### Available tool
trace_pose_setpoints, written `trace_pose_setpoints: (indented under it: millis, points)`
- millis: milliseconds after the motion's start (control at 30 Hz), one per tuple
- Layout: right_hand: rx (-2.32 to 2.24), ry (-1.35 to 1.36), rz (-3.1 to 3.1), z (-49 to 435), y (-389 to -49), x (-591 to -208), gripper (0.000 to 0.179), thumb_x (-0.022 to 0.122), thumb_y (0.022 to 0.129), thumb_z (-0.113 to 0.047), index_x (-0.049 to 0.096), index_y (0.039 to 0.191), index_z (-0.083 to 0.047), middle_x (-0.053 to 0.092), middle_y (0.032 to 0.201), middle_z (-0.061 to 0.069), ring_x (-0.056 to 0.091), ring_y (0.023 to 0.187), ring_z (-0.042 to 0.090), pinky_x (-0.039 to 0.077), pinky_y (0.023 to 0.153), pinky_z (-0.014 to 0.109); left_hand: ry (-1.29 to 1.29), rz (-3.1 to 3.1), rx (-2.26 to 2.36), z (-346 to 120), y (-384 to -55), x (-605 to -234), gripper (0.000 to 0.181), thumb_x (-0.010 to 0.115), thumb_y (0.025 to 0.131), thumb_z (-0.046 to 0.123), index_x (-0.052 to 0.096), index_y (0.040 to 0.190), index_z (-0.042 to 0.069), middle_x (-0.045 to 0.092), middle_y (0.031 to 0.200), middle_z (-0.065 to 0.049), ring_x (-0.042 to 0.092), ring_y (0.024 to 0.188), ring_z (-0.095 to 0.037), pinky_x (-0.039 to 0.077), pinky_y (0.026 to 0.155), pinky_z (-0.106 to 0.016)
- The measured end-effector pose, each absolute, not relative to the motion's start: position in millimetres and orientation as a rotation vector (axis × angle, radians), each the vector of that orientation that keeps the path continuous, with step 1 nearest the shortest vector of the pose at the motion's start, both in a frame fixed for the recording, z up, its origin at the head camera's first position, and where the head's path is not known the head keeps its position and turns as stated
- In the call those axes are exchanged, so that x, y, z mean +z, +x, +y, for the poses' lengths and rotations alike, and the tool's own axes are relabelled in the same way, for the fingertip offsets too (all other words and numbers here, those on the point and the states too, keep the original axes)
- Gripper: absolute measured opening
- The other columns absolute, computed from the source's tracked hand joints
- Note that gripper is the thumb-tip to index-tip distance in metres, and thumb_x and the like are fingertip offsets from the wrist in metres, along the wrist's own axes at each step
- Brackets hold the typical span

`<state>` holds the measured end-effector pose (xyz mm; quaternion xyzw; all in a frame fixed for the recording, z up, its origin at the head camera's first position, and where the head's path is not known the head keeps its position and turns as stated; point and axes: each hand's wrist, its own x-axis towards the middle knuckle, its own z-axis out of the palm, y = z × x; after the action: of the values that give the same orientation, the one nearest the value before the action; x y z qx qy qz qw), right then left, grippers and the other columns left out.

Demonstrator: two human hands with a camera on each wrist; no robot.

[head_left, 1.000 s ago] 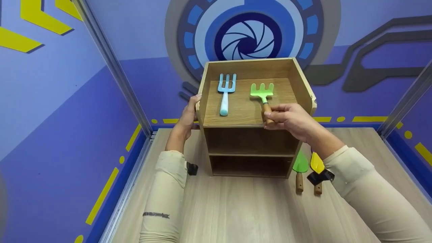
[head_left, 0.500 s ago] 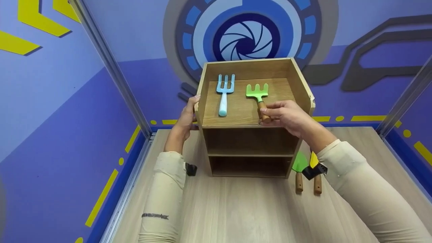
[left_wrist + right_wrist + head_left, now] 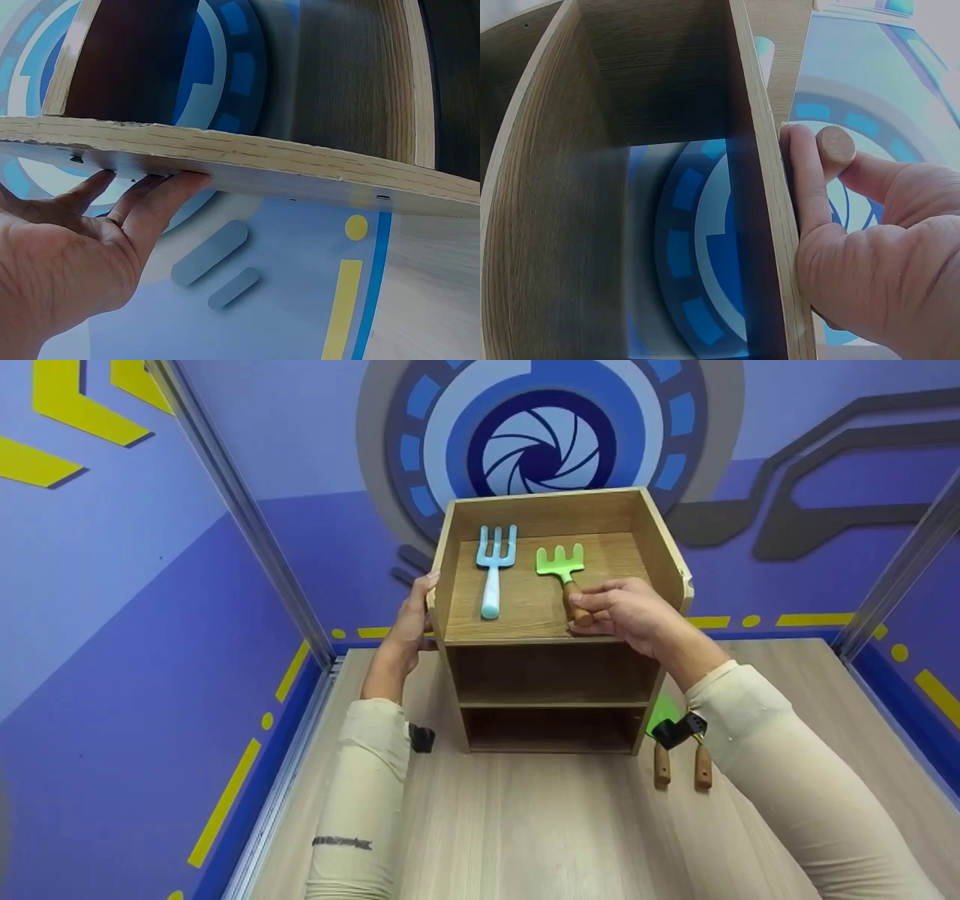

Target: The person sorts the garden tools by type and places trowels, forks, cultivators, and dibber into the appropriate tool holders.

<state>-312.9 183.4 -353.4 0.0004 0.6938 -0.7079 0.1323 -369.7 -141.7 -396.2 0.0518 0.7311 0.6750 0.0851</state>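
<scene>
My right hand [image 3: 634,611] pinches the wooden handle of a small green hand rake [image 3: 560,562] over the top tray of a wooden shelf unit [image 3: 553,706]. The handle's round end [image 3: 836,146] shows between thumb and fingers in the right wrist view, right at the front edge of the top shelf. To the left, a light blue hand fork [image 3: 491,589] lies on the tray with its tines toward the back. My left hand [image 3: 407,622] rests on the unit's left side. In the left wrist view its fingers [image 3: 161,206] press nearly straight against the side panel.
A green trowel [image 3: 662,765] lies on the wooden floor [image 3: 555,825] right of the unit, partly hidden by the wrist camera. Beside it shows another wooden handle [image 3: 703,769]. Patterned blue walls [image 3: 315,532] stand behind and at the sides.
My right hand has moved left with the green hand rake, bringing it closer to the blue fork. My left hand stays on the unit's side. The view has shifted slightly.
</scene>
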Motion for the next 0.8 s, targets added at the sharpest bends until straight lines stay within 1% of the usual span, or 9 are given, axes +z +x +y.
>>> trace_pose_setpoints:
  millis: [100, 200, 333, 433, 533, 600, 667, 733, 800]
  points:
    - [-2.060, 0.008, 2.018, 182.7, -315.0, -353.0, 0.058, 0.063, 0.106, -0.010, 0.041, 0.153, 0.016, 0.064, 0.113, 0.010, 0.075, 0.085, 0.011, 0.063, 0.092, 0.029, 0.159, 2.193, 2.011, -141.8, -370.0, -396.5, 0.085, 0.043, 0.090, 0.075, 0.046, 0.160, 0.026, 0.054, 0.147, -0.016, 0.062, 0.128, -0.034, 0.050, 0.101, -0.056]
    - [-2.060, 0.009, 2.019, 181.4, -317.2, -352.9, 0.059, 0.062, 0.106, -0.010, 0.039, 0.154, 0.015, 0.060, 0.119, 0.013, 0.074, 0.087, 0.011, 0.062, 0.093, 0.028, 0.167, 2.208, 2.001, -142.5, -370.0, -397.0, 0.084, 0.042, 0.090, 0.075, 0.047, 0.159, 0.028, 0.056, 0.145, -0.015, 0.062, 0.126, -0.033, 0.050, 0.099, -0.055]
    - [-2.067, 0.024, 2.021, 179.3, -321.1, -353.9, 0.057, 0.061, 0.107, -0.011, 0.040, 0.154, 0.015, 0.055, 0.123, 0.016, 0.072, 0.087, 0.011, 0.062, 0.094, 0.029, 0.181, 2.219, 1.978, -142.8, -368.7, -397.1, 0.080, 0.040, 0.092, 0.075, 0.044, 0.161, 0.036, 0.054, 0.148, -0.014, 0.061, 0.127, -0.033, 0.051, 0.098, -0.054]
    - [-2.080, 0.050, 2.022, 177.0, -324.7, -354.4, 0.056, 0.061, 0.107, -0.012, 0.042, 0.153, 0.014, 0.056, 0.121, 0.014, 0.071, 0.086, 0.012, 0.062, 0.094, 0.029, 0.186, 2.226, 1.965, -142.7, -367.6, -397.2, 0.078, 0.039, 0.092, 0.075, 0.043, 0.161, 0.039, 0.053, 0.150, -0.013, 0.061, 0.128, -0.033, 0.052, 0.097, -0.054]
    - [-2.093, 0.067, 2.019, 174.5, -328.8, -354.3, 0.054, 0.062, 0.107, -0.013, 0.044, 0.151, 0.014, 0.058, 0.117, 0.012, 0.072, 0.087, 0.013, 0.063, 0.092, 0.028, 0.176, 2.210, 1.973, -142.0, -367.4, -397.3, 0.079, 0.039, 0.092, 0.075, 0.047, 0.159, 0.033, 0.057, 0.145, -0.014, 0.063, 0.124, -0.033, 0.053, 0.094, -0.051]
    - [-2.099, 0.074, 2.025, 172.9, -331.5, -353.9, 0.050, 0.063, 0.107, -0.013, 0.048, 0.147, 0.013, 0.061, 0.112, 0.009, 0.073, 0.086, 0.013, 0.063, 0.089, 0.027, 0.171, 2.204, 1.977, -141.9, -367.7, -397.2, 0.080, 0.040, 0.091, 0.075, 0.049, 0.157, 0.031, 0.058, 0.142, -0.014, 0.064, 0.122, -0.032, 0.053, 0.092, -0.050]
    - [-2.104, 0.083, 2.032, 171.6, -334.1, -353.4, 0.041, 0.064, 0.106, -0.013, 0.054, 0.138, 0.010, 0.063, 0.104, 0.007, 0.073, 0.083, 0.013, 0.064, 0.085, 0.027, 0.165, 2.197, 1.979, -141.6, -367.6, -396.7, 0.082, 0.041, 0.090, 0.076, 0.049, 0.157, 0.028, 0.059, 0.140, -0.015, 0.065, 0.121, -0.032, 0.053, 0.092, -0.049]
    - [-2.105, 0.102, 2.040, 170.8, -336.2, -352.4, 0.031, 0.065, 0.106, -0.014, 0.058, 0.128, 0.006, 0.063, 0.101, 0.006, 0.073, 0.082, 0.013, 0.064, 0.083, 0.026, 0.171, 2.206, 1.969, -141.6, -367.4, -395.8, 0.083, 0.041, 0.091, 0.076, 0.047, 0.159, 0.029, 0.057, 0.142, -0.013, 0.064, 0.122, -0.031, 0.053, 0.093, -0.049]
    - [-2.101, 0.119, 2.052, 170.4, -337.6, -351.0, 0.024, 0.065, 0.105, -0.016, 0.058, 0.120, 0.002, 0.062, 0.101, 0.006, 0.073, 0.082, 0.014, 0.064, 0.081, 0.026, 0.182, 2.207, 1.963, -141.2, -367.3, -394.9, 0.084, 0.040, 0.091, 0.076, 0.046, 0.160, 0.029, 0.056, 0.144, -0.014, 0.064, 0.124, -0.032, 0.052, 0.094, -0.050]
